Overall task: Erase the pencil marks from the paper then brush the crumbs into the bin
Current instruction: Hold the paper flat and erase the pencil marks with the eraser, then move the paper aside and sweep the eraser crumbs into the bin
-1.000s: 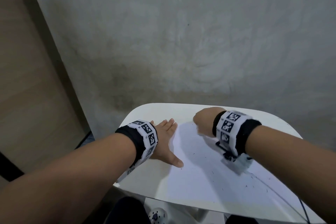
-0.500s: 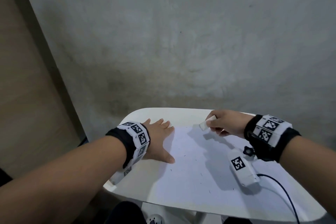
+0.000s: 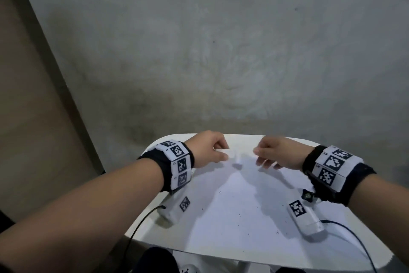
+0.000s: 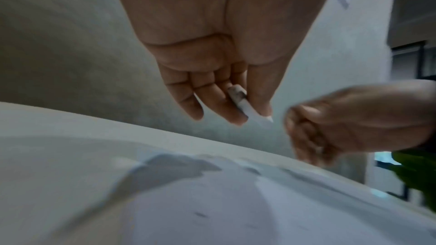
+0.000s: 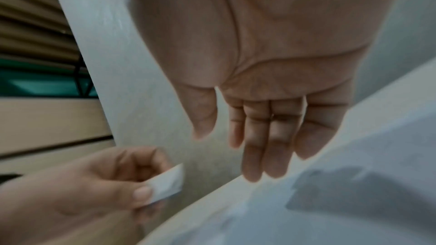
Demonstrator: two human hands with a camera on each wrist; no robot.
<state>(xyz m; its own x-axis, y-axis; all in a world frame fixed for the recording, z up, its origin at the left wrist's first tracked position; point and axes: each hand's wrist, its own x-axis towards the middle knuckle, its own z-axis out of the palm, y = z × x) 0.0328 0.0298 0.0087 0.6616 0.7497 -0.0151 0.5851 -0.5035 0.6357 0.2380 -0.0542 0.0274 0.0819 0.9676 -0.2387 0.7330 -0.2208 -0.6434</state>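
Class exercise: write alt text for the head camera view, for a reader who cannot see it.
Seen from above, a person's left hand pinches a small white eraser above the far edge of a sheet of paper on a white table, while the right hand hovers empty beside it. Dark crumbs dot the paper, and both wrists wear black bands with printed markers.

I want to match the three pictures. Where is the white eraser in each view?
Head: the eraser is above centre, pinched by the left hand, over the far end of the paper.
Left wrist: centre, between thumb and fingers.
Right wrist: lower left, in the left hand.
Shared landmark: the paper.
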